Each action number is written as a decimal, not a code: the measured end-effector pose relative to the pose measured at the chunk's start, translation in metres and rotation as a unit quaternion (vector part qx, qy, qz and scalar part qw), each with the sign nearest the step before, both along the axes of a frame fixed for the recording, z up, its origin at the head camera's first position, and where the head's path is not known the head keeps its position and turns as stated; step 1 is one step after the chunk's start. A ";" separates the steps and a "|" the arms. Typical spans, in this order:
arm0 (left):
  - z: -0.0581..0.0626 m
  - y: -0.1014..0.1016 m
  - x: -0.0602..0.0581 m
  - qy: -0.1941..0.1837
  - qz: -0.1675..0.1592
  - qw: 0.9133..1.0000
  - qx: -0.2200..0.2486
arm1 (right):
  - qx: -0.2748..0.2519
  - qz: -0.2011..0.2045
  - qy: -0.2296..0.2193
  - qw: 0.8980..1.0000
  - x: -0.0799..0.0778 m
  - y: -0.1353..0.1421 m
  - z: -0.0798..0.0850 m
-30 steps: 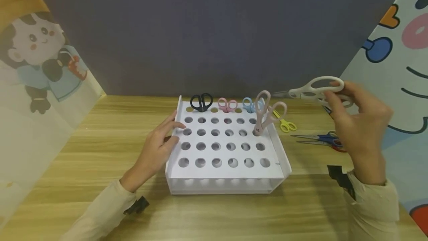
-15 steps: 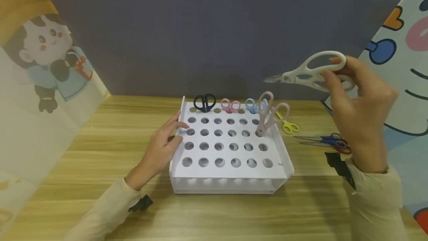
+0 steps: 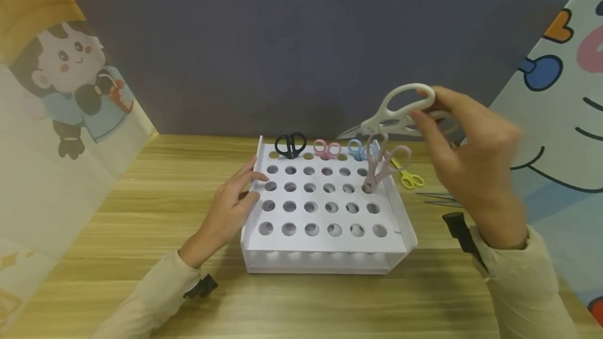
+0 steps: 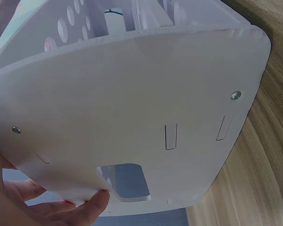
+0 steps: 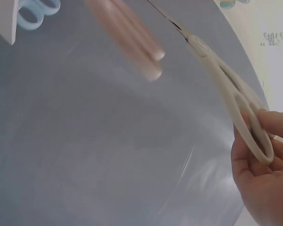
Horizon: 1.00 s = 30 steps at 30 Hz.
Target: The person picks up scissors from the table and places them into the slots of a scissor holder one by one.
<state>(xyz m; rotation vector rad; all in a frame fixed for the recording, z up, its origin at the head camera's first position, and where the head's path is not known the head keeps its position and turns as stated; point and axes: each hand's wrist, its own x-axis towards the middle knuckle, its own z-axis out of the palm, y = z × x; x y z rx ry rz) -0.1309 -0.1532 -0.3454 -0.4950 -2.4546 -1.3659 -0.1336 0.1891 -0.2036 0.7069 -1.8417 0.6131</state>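
Observation:
My right hand (image 3: pixel 476 156) pinches white scissors (image 3: pixel 369 127) by the handle loops. They hang in the air, blades pointing left and slightly down, and overlap pale pink scissors (image 3: pixel 370 181) in the head view. Those stand handles up in a hole of a white rack (image 3: pixel 325 219). In the right wrist view the white scissors (image 5: pixel 217 77) show edge-on, the pale pink pair (image 5: pixel 127 37) blurred. My left hand (image 3: pixel 228 213) grips the rack's left side panel (image 4: pixel 122 108), index finger over its top edge, other fingers on the outer face near a cutout.
Along the rack's back row stand black scissors (image 3: pixel 290 154), pink scissors (image 3: pixel 326 156) and light blue scissors (image 3: pixel 358 156). Yellow scissors (image 3: pixel 403 172) lie right of the rack on the wooden table (image 3: pixel 141 198). Farther right, scissor blades (image 3: pixel 438 195) show, their handles hidden behind my right hand.
My right hand has lifted the white scissors, then carried them left and a little down towards the rack. The left hand stays on the side panel; the view has shifted slightly.

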 end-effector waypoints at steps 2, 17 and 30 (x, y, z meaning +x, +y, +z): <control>0.001 0.001 0.000 0.000 -0.001 1.000 0.000 | 0.024 0.010 -0.010 1.000 0.002 -0.003 0.000; 0.001 0.000 0.003 -0.003 0.002 1.000 0.004 | 0.141 0.107 -0.069 0.982 -0.005 -0.027 -0.011; 0.000 0.000 0.004 -0.001 0.007 1.000 0.001 | 0.169 0.102 -0.104 0.975 -0.008 -0.037 -0.016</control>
